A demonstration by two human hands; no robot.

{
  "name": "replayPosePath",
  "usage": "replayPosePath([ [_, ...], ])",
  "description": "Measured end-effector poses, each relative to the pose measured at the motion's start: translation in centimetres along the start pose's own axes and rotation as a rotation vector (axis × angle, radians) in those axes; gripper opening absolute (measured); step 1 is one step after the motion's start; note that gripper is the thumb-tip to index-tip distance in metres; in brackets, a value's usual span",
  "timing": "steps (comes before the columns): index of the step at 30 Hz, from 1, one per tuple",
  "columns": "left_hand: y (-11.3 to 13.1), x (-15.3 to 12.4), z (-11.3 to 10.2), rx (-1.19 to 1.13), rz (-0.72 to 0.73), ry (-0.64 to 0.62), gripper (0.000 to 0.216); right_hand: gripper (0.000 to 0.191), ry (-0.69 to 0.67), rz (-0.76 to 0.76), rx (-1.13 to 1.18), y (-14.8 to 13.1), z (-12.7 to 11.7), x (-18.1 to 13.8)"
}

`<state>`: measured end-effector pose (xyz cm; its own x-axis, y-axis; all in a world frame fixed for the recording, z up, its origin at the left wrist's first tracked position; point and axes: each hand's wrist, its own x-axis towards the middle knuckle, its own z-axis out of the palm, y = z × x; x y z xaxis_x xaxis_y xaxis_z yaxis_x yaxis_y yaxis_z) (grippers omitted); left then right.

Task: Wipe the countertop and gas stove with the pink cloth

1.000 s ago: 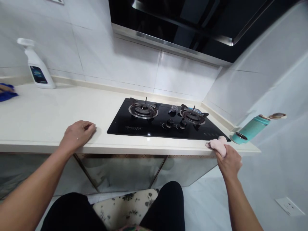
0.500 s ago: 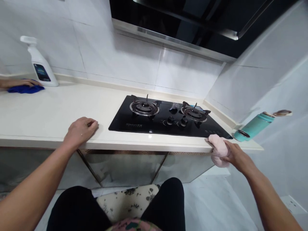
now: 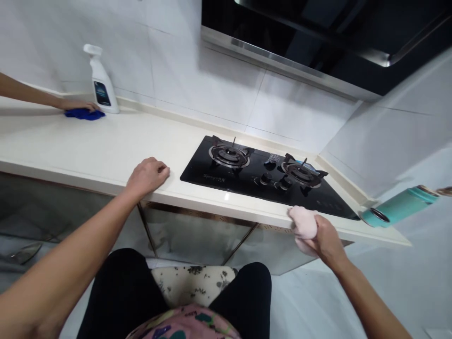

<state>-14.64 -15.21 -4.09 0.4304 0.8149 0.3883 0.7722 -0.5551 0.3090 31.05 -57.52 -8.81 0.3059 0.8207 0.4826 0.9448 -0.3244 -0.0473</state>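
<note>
My right hand (image 3: 329,240) is closed around a bunched pale pink cloth (image 3: 304,223). The cloth lies against the counter's front edge, just in front of the right part of the black gas stove (image 3: 243,182), and part of it hangs below the edge. My left hand (image 3: 148,178) rests on the cream countertop (image 3: 106,150), left of the stove, its fingers curled in and nothing visible in them. Two burners with black pan supports, a left burner (image 3: 229,155) and a right burner (image 3: 302,172), stand on the stove, with two control knobs between them.
At the far left another person's hand (image 3: 79,104) presses a blue cloth (image 3: 84,114) beside a white spray bottle (image 3: 104,89). A turquoise bottle (image 3: 406,207) stands at the counter's right end. A black range hood (image 3: 300,42) overhangs the stove.
My right hand has moved the pink cloth leftward along the counter's front edge. My left hand stays on the counter. The view has turned left, showing more of the other person's arm.
</note>
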Motion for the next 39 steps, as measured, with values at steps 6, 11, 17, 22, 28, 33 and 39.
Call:
replayPosePath([
  [6, 0.3, -0.5, 0.1, -0.077, -0.023, 0.038, 0.035, 0.052, -0.048, -0.092, 0.135, -16.7, 4.4, 4.6],
  [11, 0.4, -0.8, 0.0, -0.195, -0.05, 0.081, 0.036, 0.092, -0.044, -0.208, 0.277, -31.0, 7.9, 8.5],
  [17, -0.9, -0.5, -1.0, -0.587, -0.237, 0.225, 0.038, 0.092, -0.167, -0.4, 0.342, -42.0, 8.1, 13.0],
  [22, -1.9, -4.7, -2.6, -0.775, -0.313, 0.211, 0.049, 0.072, -0.094, -0.498, 0.473, -42.0, 7.6, 13.3],
  [28, -0.8, -10.3, -2.6, -0.866, -0.2, 0.132, 0.069, 0.032, -0.097, -0.433, 1.002, -39.4, 7.3, 13.0],
  [33, 0.6, -12.2, -3.2, -1.056, -0.155, -0.121, 0.074, 0.024, -0.129, -0.219, 1.335, -38.6, 6.6, 11.2],
  [39, 3.7, -14.5, -5.6, -1.193, -0.105, -0.261, 0.044, 0.032, -0.529, -0.329, 1.469, -35.7, 5.2, 9.0],
])
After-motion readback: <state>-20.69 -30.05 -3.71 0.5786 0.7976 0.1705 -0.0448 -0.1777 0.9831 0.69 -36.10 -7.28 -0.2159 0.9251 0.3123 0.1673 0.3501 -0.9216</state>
